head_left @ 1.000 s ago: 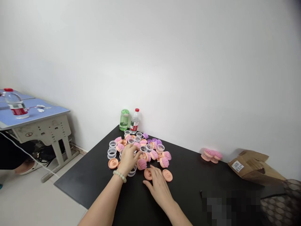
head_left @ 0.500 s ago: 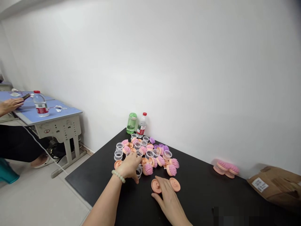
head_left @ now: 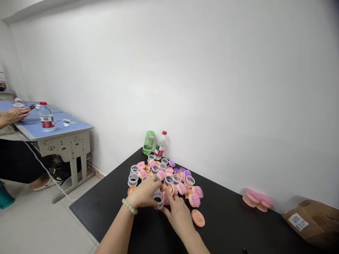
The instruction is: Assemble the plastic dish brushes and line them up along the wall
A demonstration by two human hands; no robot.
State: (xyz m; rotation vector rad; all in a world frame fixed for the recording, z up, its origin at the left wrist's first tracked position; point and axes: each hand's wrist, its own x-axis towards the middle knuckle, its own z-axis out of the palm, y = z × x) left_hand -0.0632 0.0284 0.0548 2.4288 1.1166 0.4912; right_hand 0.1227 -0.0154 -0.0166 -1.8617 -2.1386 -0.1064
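Note:
My left hand [head_left: 147, 192] is closed on a clear plastic ring [head_left: 160, 203], lifted at the near edge of the pile. A pale beaded bracelet circles that wrist. Close on its right, my right hand [head_left: 179, 213] has its thumb and index finger reaching toward the ring; whatever lies under its curled fingers is hidden. Beyond both hands is a pile of clear rings [head_left: 132, 179], pink-bristled brush heads [head_left: 194, 200] on orange bases, and purple brush heads [head_left: 172, 163]. A loose orange disc [head_left: 198, 218] lies just right of my right hand.
A green bottle [head_left: 149, 143] and a red-capped water bottle [head_left: 160, 145] stand behind the pile on the black table [head_left: 222, 211]. Along the wall at right are pink brushes [head_left: 256, 200] and a brown paper bag [head_left: 312, 220]. Another person's hand [head_left: 16, 115] is over a blue desk [head_left: 66, 128].
My right hand has moved left and forward from the two orange discs toward my left hand. One disc no longer shows. My left hand has drawn slightly closer with the ring. The view has shifted slightly.

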